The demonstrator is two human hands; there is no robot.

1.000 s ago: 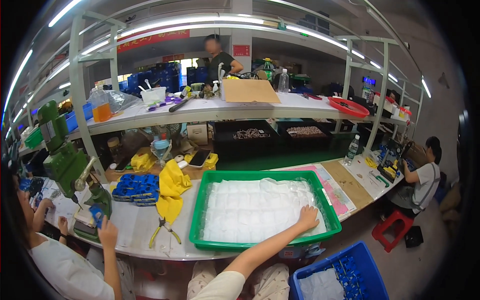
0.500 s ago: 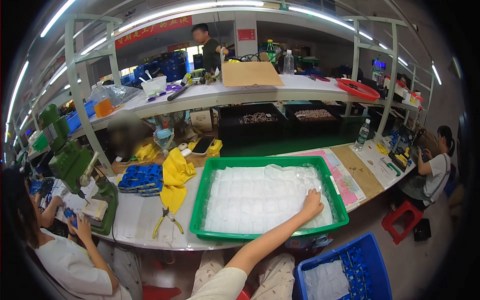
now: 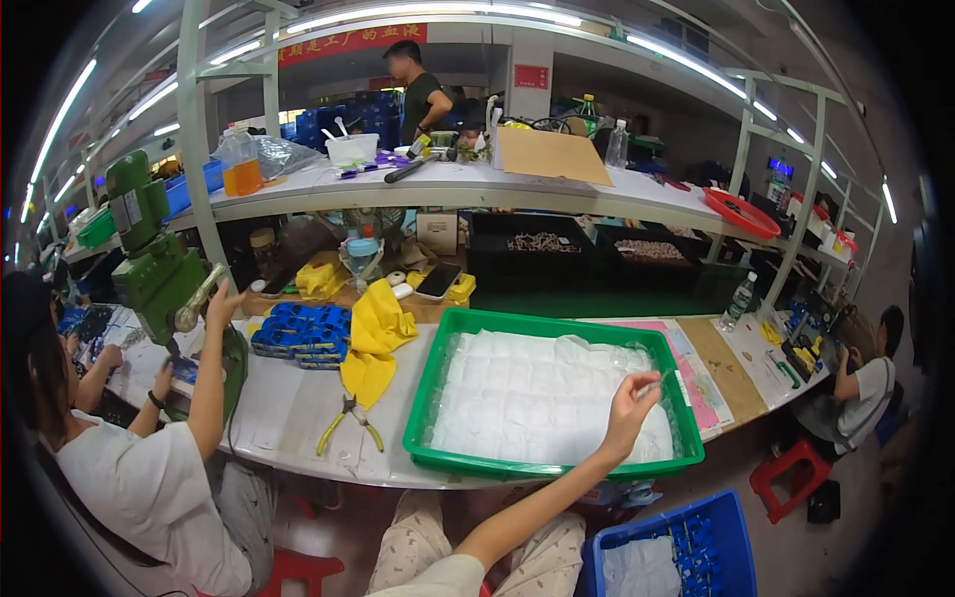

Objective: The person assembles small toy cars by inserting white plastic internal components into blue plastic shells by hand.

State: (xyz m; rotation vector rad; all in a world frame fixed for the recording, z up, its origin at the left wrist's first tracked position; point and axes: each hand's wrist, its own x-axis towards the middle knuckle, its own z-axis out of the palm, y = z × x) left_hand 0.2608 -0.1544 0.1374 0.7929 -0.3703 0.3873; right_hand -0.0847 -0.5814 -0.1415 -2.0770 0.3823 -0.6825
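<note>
My left hand [image 3: 629, 410] is raised just over the right part of a green tray [image 3: 423, 438], its fingers and thumb bent together in a pinch. Whether a bit of film or anything else is between the fingertips is too small to make out. White, soft-looking sheeting [image 3: 517, 393], marked off in squares, fills the tray. Crumpled clear plastic film [image 3: 652, 350] rises round its edges. The forearm comes in from the lower edge and crosses over the tray's front rim. No part of my right hand shows.
Yellow-handled pliers [image 3: 348, 426], yellow cloth [image 3: 378, 333] and stacked blue parts [image 3: 301, 335] lie left of the tray. A blue bin [image 3: 741, 542] stands low at right. A co-worker [image 3: 149, 488] sits left at a green drill press [image 3: 159, 289]. A shelf [image 3: 448, 189] crosses behind.
My left hand has lifted off the white sheeting, fingers turning to the right. The whole view has shifted, moving most things rightward. The co-worker at left has raised a hand to the press handle.
</note>
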